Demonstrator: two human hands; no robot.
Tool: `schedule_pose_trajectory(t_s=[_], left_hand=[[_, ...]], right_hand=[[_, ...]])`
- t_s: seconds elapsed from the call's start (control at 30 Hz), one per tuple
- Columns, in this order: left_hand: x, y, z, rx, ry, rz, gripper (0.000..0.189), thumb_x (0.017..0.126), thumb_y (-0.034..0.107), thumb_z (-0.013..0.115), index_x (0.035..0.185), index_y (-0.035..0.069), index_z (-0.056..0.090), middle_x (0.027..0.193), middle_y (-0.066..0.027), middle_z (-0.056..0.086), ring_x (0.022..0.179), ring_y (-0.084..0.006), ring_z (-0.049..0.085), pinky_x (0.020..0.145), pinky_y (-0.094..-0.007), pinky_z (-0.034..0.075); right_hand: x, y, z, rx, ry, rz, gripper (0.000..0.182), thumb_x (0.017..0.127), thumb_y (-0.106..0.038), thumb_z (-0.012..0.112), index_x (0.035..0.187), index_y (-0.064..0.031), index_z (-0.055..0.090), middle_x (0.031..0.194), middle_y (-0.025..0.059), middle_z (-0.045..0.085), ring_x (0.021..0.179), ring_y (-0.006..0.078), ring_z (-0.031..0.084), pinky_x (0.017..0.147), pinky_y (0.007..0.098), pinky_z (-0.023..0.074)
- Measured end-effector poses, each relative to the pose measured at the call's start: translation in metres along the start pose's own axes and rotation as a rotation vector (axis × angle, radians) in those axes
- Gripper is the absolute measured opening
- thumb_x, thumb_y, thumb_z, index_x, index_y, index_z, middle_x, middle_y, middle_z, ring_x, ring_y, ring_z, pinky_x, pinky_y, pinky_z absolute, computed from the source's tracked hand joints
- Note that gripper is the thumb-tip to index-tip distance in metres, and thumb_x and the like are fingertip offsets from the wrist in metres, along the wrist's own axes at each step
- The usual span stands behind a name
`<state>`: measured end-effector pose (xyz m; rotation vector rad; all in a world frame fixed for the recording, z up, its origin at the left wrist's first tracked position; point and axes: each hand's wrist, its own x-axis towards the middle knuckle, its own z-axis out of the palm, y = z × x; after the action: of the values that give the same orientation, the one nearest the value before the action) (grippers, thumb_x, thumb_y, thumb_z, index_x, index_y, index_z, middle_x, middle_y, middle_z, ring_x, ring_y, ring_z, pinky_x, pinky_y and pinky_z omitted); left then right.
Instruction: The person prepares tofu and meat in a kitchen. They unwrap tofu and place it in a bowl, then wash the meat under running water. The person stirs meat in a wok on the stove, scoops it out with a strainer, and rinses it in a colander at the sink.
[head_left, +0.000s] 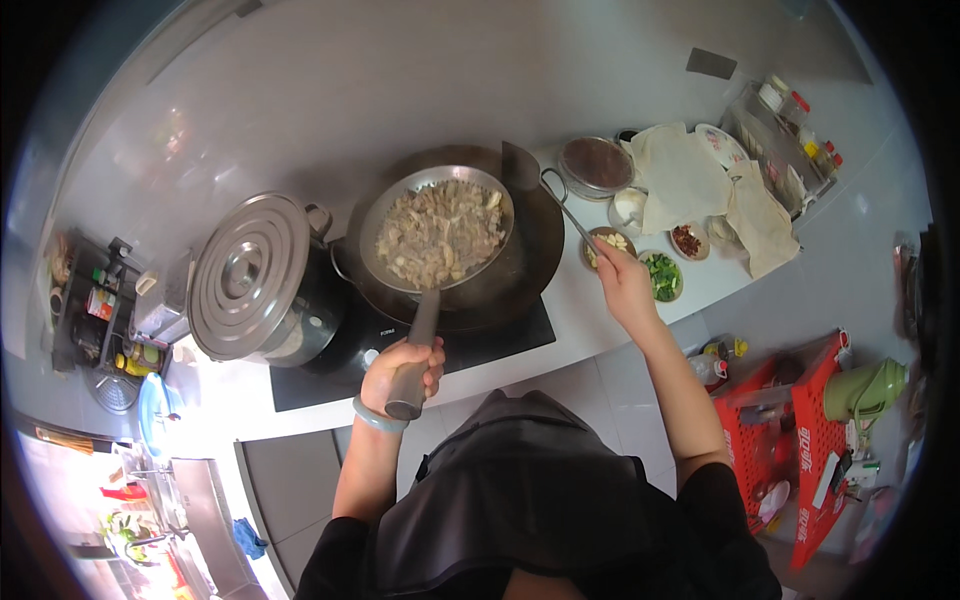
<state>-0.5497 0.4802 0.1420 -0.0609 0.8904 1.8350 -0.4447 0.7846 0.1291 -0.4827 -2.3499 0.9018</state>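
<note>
My left hand (403, 371) is closed around the handle of a perforated metal strainer (367, 225), which is full of cut, pale brown meat (442, 229). The strainer is above a large dark wok (544, 247) on the cooktop. In my right hand (619, 281) is the thin handle of a spatula (520, 165); its broad blade is over the wok's far right edge. Beneath and beside that hand are a bowl of peeled garlic (616, 240) and a bowl of chopped green onion (663, 276). Dried red chillies (686, 241) fill another small bowl.
A lidded steel stockpot (251, 277) stands left of the wok on the black cooktop (300, 390). At the right are a covered container (596, 166), a white bowl (628, 208), beige cloths (679, 180) and a condiment rack (772, 142). A red crate shelf (806, 450) stands lower right.
</note>
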Motion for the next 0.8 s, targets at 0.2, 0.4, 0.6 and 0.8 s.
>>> schedule_pose_trajectory(t_s=[0.2, 0.4, 0.6, 0.8], left_hand=[[0.000, 0.016, 0.012, -0.052, -0.107, 0.049, 0.032, 0.074, 0.011, 0.050, 0.100, -0.007, 0.044, 0.072, -0.0089, 0.046, 0.049, -0.0127, 0.046, 0.038, -0.0234, 0.040], [-0.003, 0.033, 0.033, -0.002, -0.131, 0.153, 0.035, 0.074, 0.011, 0.051, 0.101, -0.010, 0.041, 0.070, -0.0086, 0.043, 0.047, -0.0119, 0.046, 0.034, -0.0224, 0.040], [-0.008, 0.042, 0.046, 0.001, -0.155, 0.207, 0.036, 0.075, 0.010, 0.049, 0.102, -0.012, 0.039, 0.070, -0.0089, 0.042, 0.046, -0.0117, 0.045, 0.034, -0.0221, 0.042], [-0.011, 0.047, 0.048, -0.004, -0.175, 0.218, 0.038, 0.075, 0.010, 0.049, 0.103, -0.012, 0.038, 0.070, -0.0089, 0.041, 0.045, -0.0118, 0.045, 0.034, -0.0220, 0.043]], right_hand=[[0.006, 0.027, 0.019, 0.114, -0.111, 0.280, 0.025, 0.081, -0.013, 0.048, 0.099, 0.0032, 0.056, 0.075, 0.0164, 0.059, 0.063, 0.0229, 0.057, 0.059, 0.0319, 0.0455], [-0.008, 0.021, 0.057, 0.706, -0.273, 0.720, 0.027, 0.085, -0.018, 0.046, 0.105, 0.0001, 0.052, 0.061, 0.0003, 0.046, 0.040, 0.0045, 0.031, 0.033, 0.0205, 0.0248], [-0.018, 0.007, 0.100, 1.104, -0.363, 0.843, 0.024, 0.085, -0.014, 0.047, 0.103, 0.0017, 0.050, 0.061, 0.0043, 0.046, 0.040, 0.0053, 0.031, 0.033, 0.0201, 0.0246], [-0.018, -0.006, 0.109, 1.186, -0.410, 0.833, 0.026, 0.085, -0.013, 0.047, 0.106, 0.0019, 0.049, 0.063, 0.0041, 0.046, 0.039, 0.0044, 0.030, 0.034, 0.0198, 0.0231]])
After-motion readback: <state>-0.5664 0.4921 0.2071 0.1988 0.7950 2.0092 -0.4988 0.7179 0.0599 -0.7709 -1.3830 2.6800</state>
